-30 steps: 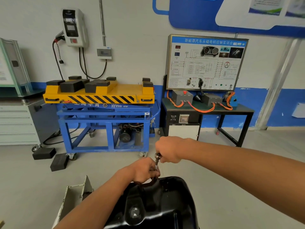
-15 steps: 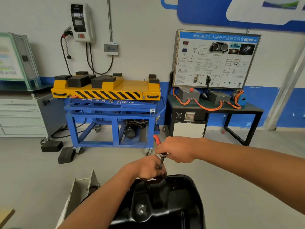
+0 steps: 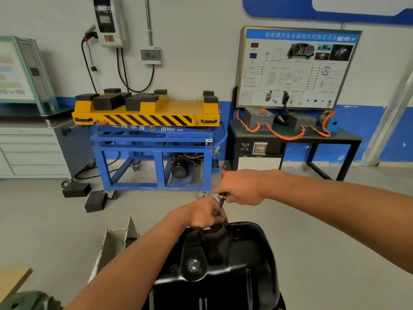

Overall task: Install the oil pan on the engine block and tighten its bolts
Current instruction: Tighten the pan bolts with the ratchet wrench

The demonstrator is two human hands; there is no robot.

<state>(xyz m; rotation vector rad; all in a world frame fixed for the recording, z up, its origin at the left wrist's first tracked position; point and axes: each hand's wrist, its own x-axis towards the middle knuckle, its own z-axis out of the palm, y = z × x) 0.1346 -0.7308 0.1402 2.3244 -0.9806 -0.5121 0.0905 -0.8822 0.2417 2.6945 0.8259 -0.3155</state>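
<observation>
While my right hand (image 3: 242,187) grips the ratchet (image 3: 222,198) handle | my left hand (image 3: 201,212) curls round its shaft just below | oil pan (image 3: 223,265) black, directly beneath both hands, far rim touching left fingers

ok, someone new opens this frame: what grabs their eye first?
Dead centre, the right hand grips a red-handled ratchet while the left hand holds its shaft at the far rim of the glossy black oil pan, which fills the bottom centre. Behind, a yellow lift table with black hazard stripes stands left of centre, and a training board above orange cables stands to its right.
</observation>
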